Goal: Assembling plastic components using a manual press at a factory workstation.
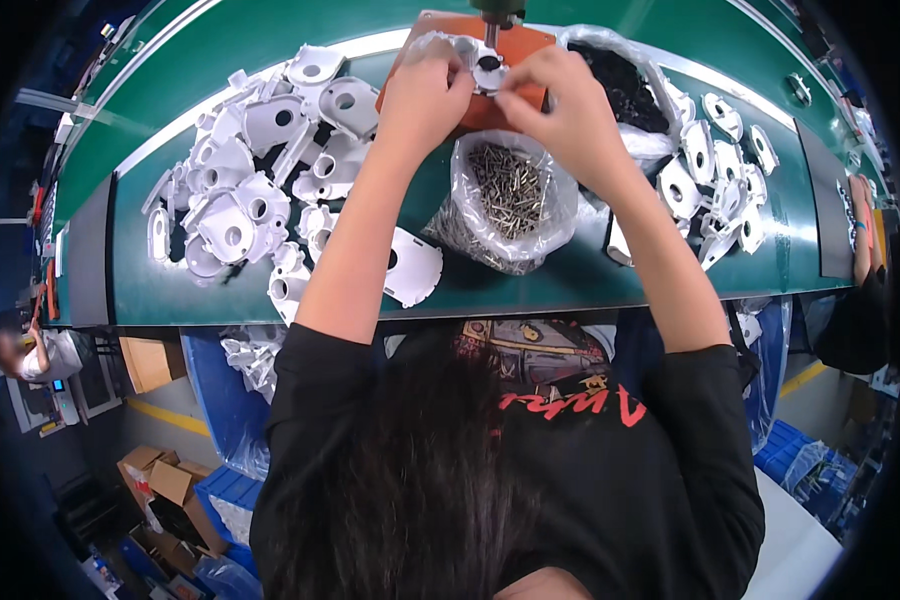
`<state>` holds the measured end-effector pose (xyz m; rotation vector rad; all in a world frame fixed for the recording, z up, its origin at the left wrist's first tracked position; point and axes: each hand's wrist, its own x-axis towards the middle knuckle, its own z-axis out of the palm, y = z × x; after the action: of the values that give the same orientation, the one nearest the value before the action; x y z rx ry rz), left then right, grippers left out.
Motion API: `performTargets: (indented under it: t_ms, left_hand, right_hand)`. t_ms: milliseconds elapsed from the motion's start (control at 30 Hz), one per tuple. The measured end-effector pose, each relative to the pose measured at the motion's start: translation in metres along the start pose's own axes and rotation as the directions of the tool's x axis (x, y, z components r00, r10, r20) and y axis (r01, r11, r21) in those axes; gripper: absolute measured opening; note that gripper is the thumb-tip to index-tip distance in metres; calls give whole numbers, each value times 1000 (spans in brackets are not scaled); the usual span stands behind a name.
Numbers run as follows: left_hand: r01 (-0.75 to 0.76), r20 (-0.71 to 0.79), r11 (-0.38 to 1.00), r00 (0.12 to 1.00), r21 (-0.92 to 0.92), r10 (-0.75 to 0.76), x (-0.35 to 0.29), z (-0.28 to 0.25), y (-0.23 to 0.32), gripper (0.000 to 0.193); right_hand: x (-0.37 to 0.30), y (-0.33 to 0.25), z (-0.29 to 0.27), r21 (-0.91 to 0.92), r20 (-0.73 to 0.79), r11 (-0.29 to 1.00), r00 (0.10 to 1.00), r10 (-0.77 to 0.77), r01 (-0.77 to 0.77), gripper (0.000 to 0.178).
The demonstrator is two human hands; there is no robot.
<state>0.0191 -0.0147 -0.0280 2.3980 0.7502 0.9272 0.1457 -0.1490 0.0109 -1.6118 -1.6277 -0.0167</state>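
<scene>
A white plastic housing [465, 48] rests on an orange base plate [450, 27], with a dark round piece [488, 63] in its near end. The metal tip of a machine [491, 35] stands right above that dark piece. My left hand [425, 100] grips the housing's left side with bent fingers. At the right edge, thumb and forefinger of my right hand [560, 105] are closed on the housing; whether they also hold something small is hidden. Between my forearms, a clear plastic bag [467, 225] holds many metal pins [510, 190].
White housings [235, 235] lie heaped on the green table [350, 290] at left. Beyond my right hand is a bag of black parts [625, 85]. More white pieces [678, 190] lie at right. Blue bins [210, 400] stand below the table edge. Other people work at both sides.
</scene>
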Motion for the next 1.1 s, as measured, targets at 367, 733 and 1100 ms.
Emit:
performTargets:
  t_ms: [367, 733, 1100]
  left_hand:
    - [29, 19, 997, 999, -69, -28, 1, 1, -1, 19]
    - [-39, -6, 992, 999, -117, 39, -5, -5, -6, 18]
    - [-82, 13, 988, 996, -133, 85, -4, -16, 4, 22]
  right_hand:
    - [-26, -17, 12, -234, 350, 910, 903, -249, 342, 7]
    - [-2, -12, -4, 158, 483, 986, 868, -119, 47, 8]
    - [58, 77, -18, 285, 514, 774, 772, 374, -565, 19]
